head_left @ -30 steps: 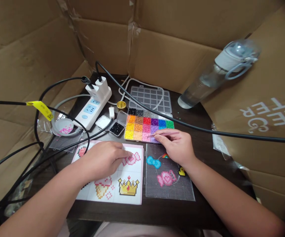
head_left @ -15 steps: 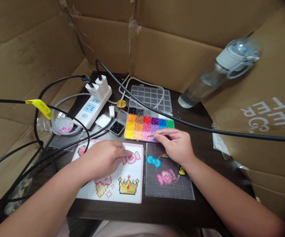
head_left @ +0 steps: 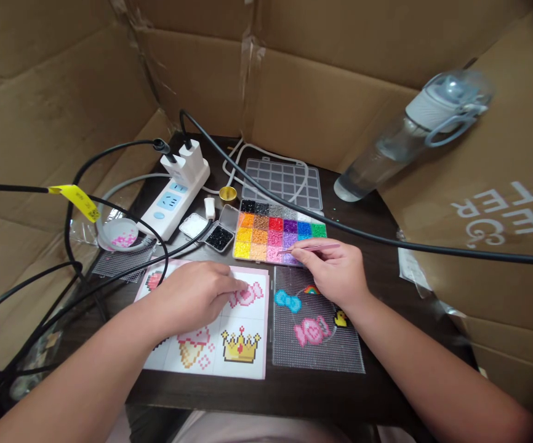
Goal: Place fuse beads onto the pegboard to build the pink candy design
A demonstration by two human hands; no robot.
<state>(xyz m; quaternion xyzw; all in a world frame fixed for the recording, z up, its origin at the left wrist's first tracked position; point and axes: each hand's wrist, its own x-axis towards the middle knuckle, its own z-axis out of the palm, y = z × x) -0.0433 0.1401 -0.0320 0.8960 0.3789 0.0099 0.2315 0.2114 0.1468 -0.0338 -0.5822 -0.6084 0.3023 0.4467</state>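
Note:
My left hand rests on a printed pattern sheet, its index finger stretched out to the pink candy picture; it holds nothing, and the other fingers are tucked. Between the fingers of my right hand is a pair of pink tweezers. Their tips reach to the light pink beads in a bead box with many colour compartments. Below that hand lies a clear pegboard carrying a pink bead candy, a blue bow, a rainbow and a yellow duck.
A white power strip with plugs stands at the left, and black cables cross the view. Small boxes of black beads and white beads sit nearby. A water bottle stands right, against cardboard walls.
My right hand with the tweezers has shifted slightly right, uncovering more of the rainbow. My left hand stays on the sheet.

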